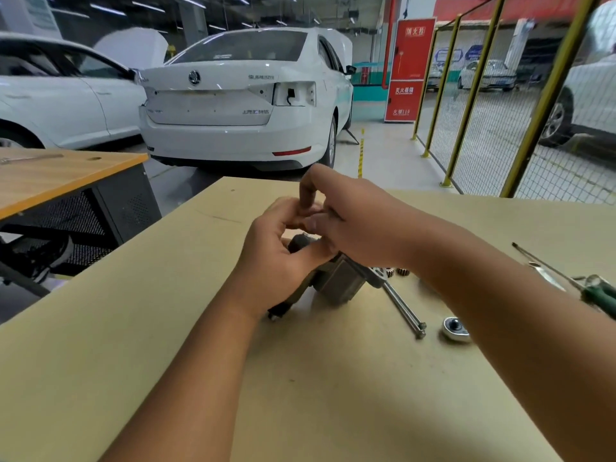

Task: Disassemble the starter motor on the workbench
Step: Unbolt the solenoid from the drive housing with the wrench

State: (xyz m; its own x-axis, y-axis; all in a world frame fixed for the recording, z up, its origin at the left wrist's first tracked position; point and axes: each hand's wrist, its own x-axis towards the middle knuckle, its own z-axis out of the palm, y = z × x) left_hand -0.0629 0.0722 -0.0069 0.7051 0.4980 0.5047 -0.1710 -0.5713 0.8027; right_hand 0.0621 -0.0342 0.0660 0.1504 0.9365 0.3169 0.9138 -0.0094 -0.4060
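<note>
The dark grey starter motor (336, 278) lies on the tan workbench (166, 328), near its middle. My left hand (276, 258) grips the motor's left end, fingers curled round it. My right hand (346, 221) reaches over the top of the motor, and its fingertips pinch something at the upper end, next to my left fingers. Both hands hide most of that end, so the pinched part cannot be made out. A dark lug (278, 310) sticks out below my left wrist.
Two long bolts (405, 310) lie right of the motor, with small gears (396, 271) behind them and a round metal cap (455, 328) nearby. A green-handled screwdriver (596, 291) lies at the right edge. Beyond the bench stand white cars (240, 105), another table (50, 175) and a yellow fence (466, 105).
</note>
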